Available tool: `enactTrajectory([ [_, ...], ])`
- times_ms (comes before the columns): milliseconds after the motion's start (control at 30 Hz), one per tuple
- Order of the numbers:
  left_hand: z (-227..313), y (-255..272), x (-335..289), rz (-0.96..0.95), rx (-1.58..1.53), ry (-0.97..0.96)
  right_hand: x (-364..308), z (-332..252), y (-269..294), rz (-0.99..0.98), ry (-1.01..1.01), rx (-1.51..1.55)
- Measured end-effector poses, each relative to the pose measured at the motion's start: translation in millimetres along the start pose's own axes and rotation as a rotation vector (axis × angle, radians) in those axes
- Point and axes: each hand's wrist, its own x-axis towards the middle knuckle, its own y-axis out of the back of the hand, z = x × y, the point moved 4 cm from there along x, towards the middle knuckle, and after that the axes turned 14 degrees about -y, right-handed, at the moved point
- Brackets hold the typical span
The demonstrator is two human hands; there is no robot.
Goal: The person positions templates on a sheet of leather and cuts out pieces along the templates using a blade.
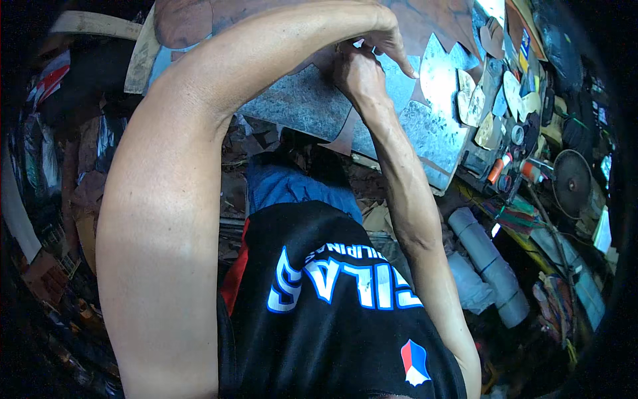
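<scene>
My left arm reaches up and across the table, and my left hand [387, 41] rests on a large brown leather sheet [438, 23]. One of its fingers stretches out toward the right; the others are mostly hidden. Just below it, close to touching, my right hand [361, 72] is closed in a fist near the jagged lower edge of the leather. Whatever it grips is hidden by the hand. The sheet has notched, curved cut-outs along its near side. Under it, the scuffed blue-grey tabletop [444, 133] shows through.
Cut flat pieces [470, 100] in tan and grey lie on the table's right side. Beyond them are an orange-and-white bottle [498, 167] and a round fan [572, 184]. A grey roll [490, 266] lies to my right. A wooden board [142, 60] stands at the table's left.
</scene>
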Motion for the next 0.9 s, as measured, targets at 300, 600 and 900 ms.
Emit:
enactTrajectory([
  [300,0,-3,7,-0.072,-0.031,0.019,-33,6,20,-0.169,-0.117,0.108],
  [600,2,-9,-5,0.157,0.611,-0.202,-78,25,30,-0.109,-0.102,0.177],
  [900,21,-48,-36,0.453,0.703,0.057,-92,35,37,-0.148,-0.067,0.153],
])
